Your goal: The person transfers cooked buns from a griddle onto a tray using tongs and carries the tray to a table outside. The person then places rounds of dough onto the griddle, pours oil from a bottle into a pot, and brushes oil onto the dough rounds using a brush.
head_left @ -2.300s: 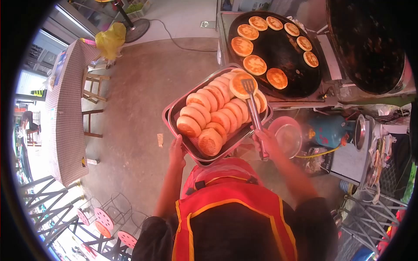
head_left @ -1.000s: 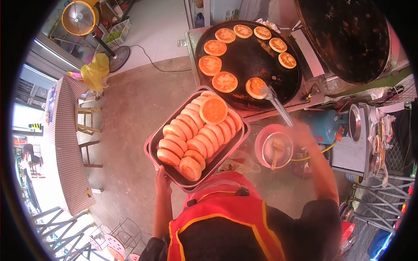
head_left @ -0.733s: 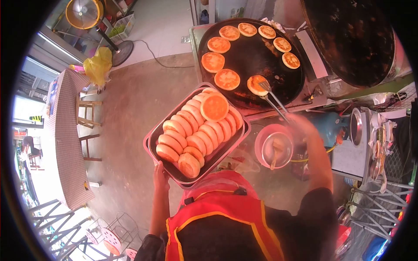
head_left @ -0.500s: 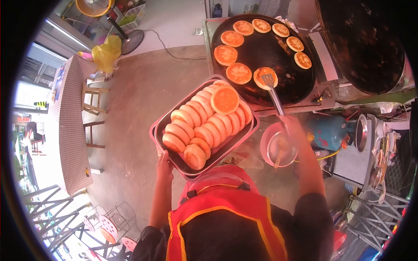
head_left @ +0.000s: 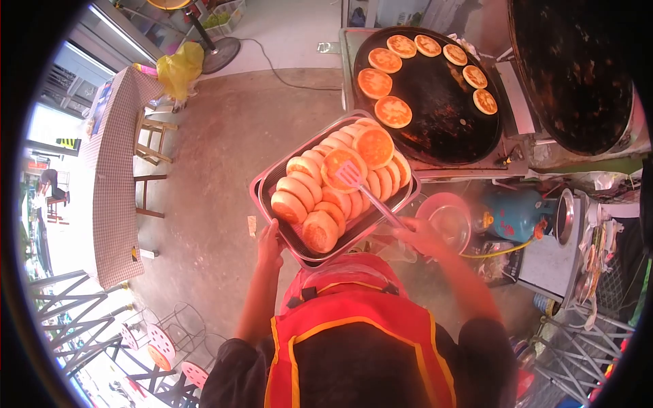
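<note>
My left hand (head_left: 271,246) grips the near left edge of a metal tray (head_left: 294,253) lined up with rows of round flatbreads (head_left: 320,232). In my right hand (head_left: 423,238) is a slotted spatula (head_left: 378,203), its blade pressed on a browned flatbread (head_left: 335,178) that lies on top of the rows. Another browned flatbread (head_left: 373,147) lies flat beside it. Beyond the tray sits a round black griddle (head_left: 442,115), where several browned flatbreads (head_left: 393,111) form an arc along the rim.
A raised dark griddle lid (head_left: 568,81) stands at the right. Below it are a blue gas cylinder (head_left: 507,214) and a pink basin (head_left: 445,204). A checkered table (head_left: 119,183) with wooden stools runs along the left. A cable (head_left: 275,78) crosses the floor near a fan stand (head_left: 221,54).
The spatula has moved from the griddle to the tray, and the flatbread it was under on the griddle now lies on the tray's rows. The view has shifted slightly.
</note>
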